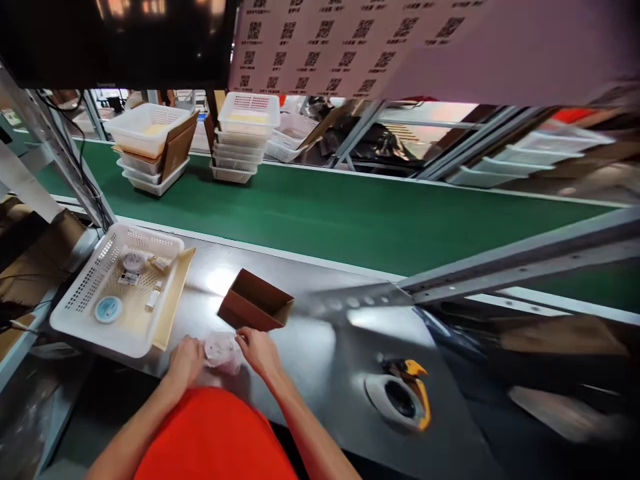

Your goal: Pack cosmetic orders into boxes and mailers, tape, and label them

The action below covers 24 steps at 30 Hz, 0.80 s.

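A crumpled, see-through plastic bag (223, 352) is stretched between my hands at the near edge of the metal table. My left hand (187, 360) is closed on its left side, fingers curled. On the right side, my right hand (257, 350) pinches the bag's upper edge. What the bag contains is too unclear to tell. Just beyond it stands an open brown cardboard box (245, 313), its top facing up. To the left, a white plastic basket (75, 313) holds a round blue-lidded tub (109, 309), small bottles (154, 296) and a clear-wrapped round item (133, 261).
A tape dispenser (407, 395) with a yellow handle lies on the table to the right. Behind the table runs a green conveyor belt (320, 213) bearing stacked white baskets (245, 143). A metal frame bar (525, 250) crosses at right. Overhead are a dark screen and a code sheet (320, 53).
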{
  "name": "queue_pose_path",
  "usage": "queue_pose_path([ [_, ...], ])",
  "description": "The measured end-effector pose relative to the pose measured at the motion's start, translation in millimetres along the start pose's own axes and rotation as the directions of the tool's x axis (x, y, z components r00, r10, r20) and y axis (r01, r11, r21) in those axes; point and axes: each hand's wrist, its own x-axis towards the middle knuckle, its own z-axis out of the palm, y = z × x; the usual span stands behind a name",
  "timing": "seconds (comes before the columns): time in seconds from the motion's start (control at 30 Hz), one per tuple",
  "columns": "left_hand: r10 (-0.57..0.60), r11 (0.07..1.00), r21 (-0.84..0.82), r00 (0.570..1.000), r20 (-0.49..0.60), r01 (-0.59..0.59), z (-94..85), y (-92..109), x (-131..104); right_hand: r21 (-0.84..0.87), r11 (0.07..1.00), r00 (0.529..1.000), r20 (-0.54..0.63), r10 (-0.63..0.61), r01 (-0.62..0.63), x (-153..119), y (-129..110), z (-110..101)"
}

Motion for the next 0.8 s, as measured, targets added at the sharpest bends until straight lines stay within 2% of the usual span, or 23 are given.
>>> queue_pose_path([
  [0.07,0.011,1.0,0.012,1.0,0.02,-0.012,3.8,-4,0,-0.007,0.999,0.994,-0.096,-0.049,0.048,-10,0,-4],
  [0.13,0.057,0.997,0.045,0.998,0.011,-0.057,15.0,-9,2,-0.053,0.973,0.96,-0.161,-0.229,0.223,-22,-4,0],
  [0.17,0.07,0.995,0.073,0.997,-0.026,-0.068,22.6,-11,7,-0.097,0.927,0.922,-0.108,-0.373,0.363,-25,-8,6],
  [0.2,0.116,0.991,0.077,0.99,-0.078,-0.11,30.3,-13,16,-0.117,0.895,0.898,-0.042,-0.437,0.43,-25,-12,13],
  [0.27,0.231,0.972,0.01,0.956,-0.182,-0.233,42.6,-10,38,-0.188,0.855,0.874,0.064,-0.481,0.484,-14,-20,27],
  [0.37,0.316,0.934,-0.098,0.922,-0.224,-0.344,44.0,5,67,-0.343,0.831,0.899,0.189,-0.396,0.438,11,-22,37],
  [0.47,0.298,0.943,-0.101,0.942,-0.156,-0.316,30.6,18,78,-0.413,0.814,0.91,0.25,-0.33,0.409,27,-16,37],
  [0.57,0.244,0.966,-0.068,0.965,-0.1,-0.251,19.6,21,79,-0.419,0.852,0.946,0.22,-0.238,0.312,32,-8,37],
  [0.67,0.2,0.978,-0.039,0.975,-0.1,-0.205,19.5,18,81,-0.45,0.885,0.987,0.147,-0.058,0.119,37,-7,38],
  [0.73,0.195,0.979,-0.04,0.976,-0.097,-0.2,22.3,18,78,-0.456,0.889,0.992,0.122,0.016,0.042,39,-13,39],
  [0.8,0.186,0.981,-0.046,0.98,-0.078,-0.189,22.8,22,67,-0.443,0.896,0.993,0.11,0.036,0.017,36,-22,40],
])
